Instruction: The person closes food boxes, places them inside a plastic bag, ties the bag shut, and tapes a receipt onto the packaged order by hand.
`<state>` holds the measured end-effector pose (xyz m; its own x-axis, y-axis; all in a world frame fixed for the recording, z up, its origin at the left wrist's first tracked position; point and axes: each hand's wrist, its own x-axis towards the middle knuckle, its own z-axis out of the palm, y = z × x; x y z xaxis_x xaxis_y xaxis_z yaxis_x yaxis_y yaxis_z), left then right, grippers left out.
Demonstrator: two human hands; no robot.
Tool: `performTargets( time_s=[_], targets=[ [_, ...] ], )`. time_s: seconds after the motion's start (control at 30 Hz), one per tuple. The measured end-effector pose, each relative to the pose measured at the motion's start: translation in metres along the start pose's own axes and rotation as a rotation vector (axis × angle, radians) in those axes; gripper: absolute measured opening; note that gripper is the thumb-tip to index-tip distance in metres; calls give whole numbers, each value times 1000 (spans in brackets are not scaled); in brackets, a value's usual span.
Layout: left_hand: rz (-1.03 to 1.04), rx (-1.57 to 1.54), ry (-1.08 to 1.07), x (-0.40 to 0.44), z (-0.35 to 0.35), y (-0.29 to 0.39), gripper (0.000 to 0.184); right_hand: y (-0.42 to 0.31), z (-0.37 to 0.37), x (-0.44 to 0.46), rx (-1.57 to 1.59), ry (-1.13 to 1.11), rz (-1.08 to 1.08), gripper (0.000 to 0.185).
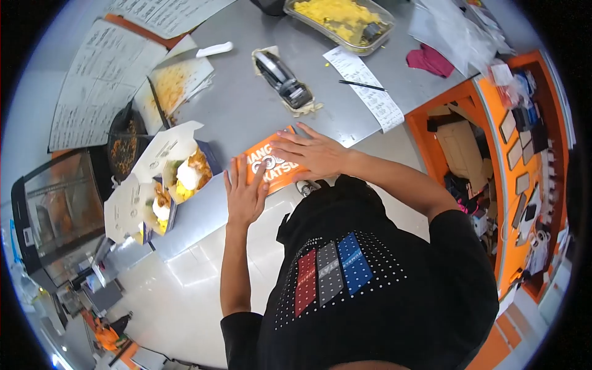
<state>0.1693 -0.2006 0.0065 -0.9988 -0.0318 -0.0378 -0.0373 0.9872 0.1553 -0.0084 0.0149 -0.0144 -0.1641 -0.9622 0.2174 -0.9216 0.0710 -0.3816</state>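
An orange food box (pixel 279 177) with white lettering lies at the near edge of the steel counter, its printed face up. My left hand (pixel 245 196) rests on its left part, fingers spread. My right hand (pixel 313 153) lies flat across its upper right side, fingers apart. Neither hand is wrapped around anything. To the left stand two open takeaway boxes, a rear one (pixel 213 159) and a front one (pixel 174 216). Both hold white and yellow food with brown fried pieces. Their lids lean to the left.
Above my hands lies a black handheld device (pixel 283 79) on a cloth. A long receipt (pixel 364 86) carries a black pen (pixel 362 85). Farther back are a tub of yellow food (pixel 339 18), a white-handled knife (pixel 214 49) and a maroon cloth (pixel 430 60). Orange shelving (pixel 487 117) stands at right.
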Motion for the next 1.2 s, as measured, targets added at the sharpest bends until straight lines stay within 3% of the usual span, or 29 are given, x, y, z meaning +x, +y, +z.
performTargets(
  time_s=[0.43,0.73,0.93,1.2],
  targets=[
    [130,-41,-13,5,-8,-15,86,-2,-22,21,-7,-221,-22,89],
    [151,-124,17,5,-6,-17,87,2,-24,24,-79,-195,-123,84],
    [182,-14,122,8,-5,-17,78,4,-21,25,-189,-129,-181,74],
    [164,17,57,9,-9,-19,72,6,-15,25,-200,-125,-176,69]
  ],
)
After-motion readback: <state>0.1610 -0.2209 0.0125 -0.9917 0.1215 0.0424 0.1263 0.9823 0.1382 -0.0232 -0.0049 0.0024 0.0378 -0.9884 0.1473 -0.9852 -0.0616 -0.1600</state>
